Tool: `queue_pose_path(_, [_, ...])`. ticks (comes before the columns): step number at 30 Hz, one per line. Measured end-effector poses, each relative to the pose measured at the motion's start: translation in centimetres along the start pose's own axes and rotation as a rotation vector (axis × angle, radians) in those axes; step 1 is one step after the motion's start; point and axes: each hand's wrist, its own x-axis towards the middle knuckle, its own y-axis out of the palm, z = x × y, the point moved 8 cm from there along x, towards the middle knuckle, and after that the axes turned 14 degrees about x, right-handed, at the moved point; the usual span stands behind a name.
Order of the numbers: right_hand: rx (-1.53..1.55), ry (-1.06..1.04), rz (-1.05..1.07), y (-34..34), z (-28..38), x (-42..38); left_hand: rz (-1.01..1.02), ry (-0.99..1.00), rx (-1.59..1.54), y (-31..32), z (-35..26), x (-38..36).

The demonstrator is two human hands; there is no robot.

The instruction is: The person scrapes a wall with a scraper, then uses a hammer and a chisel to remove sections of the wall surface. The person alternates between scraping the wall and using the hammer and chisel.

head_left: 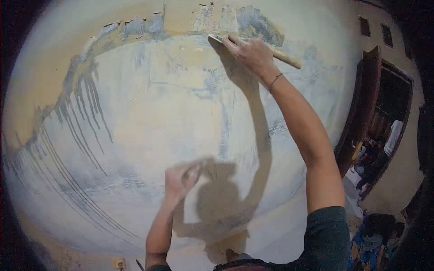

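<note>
My right hand [254, 55] is raised to the upper part of the wall, its fingers wrapped round a flat-headed tool with a long wooden handle [289, 58]. The narrow end of this tool meets the wall at a band of patchy, peeling paint [257, 25]. Its exact kind is hard to make out. Lower down, my left hand [181, 179] hovers before the pale wall [167, 122]. Motion smears its fingers, and whether anything is in them does not show.
Dark drips [92, 106] run down the wall's left side. Shadows of my head and arm [219, 198] fall on it. A doorway with a dark wooden frame [364, 101] opens at the right, with clutter [368, 153] inside. A socket [119, 263] sits low on the wall.
</note>
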Motion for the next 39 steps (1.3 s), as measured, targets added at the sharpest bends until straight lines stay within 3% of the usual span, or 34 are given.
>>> queue_pose_path(1, [-0.022, 0.002, -0.004, 0.0, -0.4, 0.6, -0.134, 0.152, 0.109, -1.8, -1.9, 2.8])
queue_pose_path(3, [-0.020, 0.024, 0.025, -0.7, -0.5, 1.9, -0.377, 0.193, 0.031, -4.5, -3.8, 8.3])
queue_pose_path(6, [-0.002, -0.053, -0.075, -0.4, -1.2, 2.1, -0.702, 0.411, 0.348, -7.9, -8.9, 15.9])
queue_pose_path(11, [-0.064, -0.122, -0.114, 0.2, -2.0, 2.1, -0.725, 0.564, 0.692, -5.7, -11.9, 25.6])
queue_pose_path(18, [-0.032, -0.129, -0.268, 0.8, -2.7, 2.5, -0.800, 0.478, 0.752, -3.6, -11.3, 29.0])
queue_pose_path(21, [-0.009, -0.134, -0.282, 1.7, -2.6, 2.6, -1.017, 0.754, 0.969, -3.9, -11.5, 29.4])
queue_pose_path(22, [-0.005, -0.132, -0.289, 1.5, -2.6, 2.7, -1.017, 0.755, 0.978, -4.2, -11.5, 29.4])
queue_pose_path(24, [0.005, -0.108, -0.267, 1.0, -2.8, 2.4, -0.803, 0.751, 1.024, -4.0, -11.8, 30.7])
queue_pose_path(27, [0.244, -0.081, -0.312, -0.5, -3.5, 2.3, -0.839, 0.876, 1.048, -4.7, -12.2, 31.9])
queue_pose_path(30, [0.260, 0.003, -0.275, -1.1, -4.3, 4.0, -0.838, 0.886, 1.007, -5.6, -14.4, 32.8])
queue_pose_path(32, [0.166, -0.001, -0.376, -1.3, -5.0, 4.9, -0.813, 0.886, 1.053, -6.3, -14.1, 35.3])
queue_pose_path(34, [0.185, 0.137, -0.218, -0.4, -6.2, 5.9, -0.710, 0.858, 1.105, -7.1, -14.5, 37.2])
queue_pose_path(36, [0.163, 0.135, -0.175, -0.7, -6.1, 5.4, -0.709, 0.837, 1.177, -6.7, -14.6, 36.9])
queue_pose_path(38, [-0.088, -0.001, -0.429, 0.0, -5.0, 5.1, -0.797, 0.870, 1.066, -7.0, -15.4, 33.9])
queue_pose_path(39, [0.149, -0.038, -0.485, -1.0, -4.5, 2.9, -0.614, 0.558, 1.234, -6.4, -14.4, 33.3])
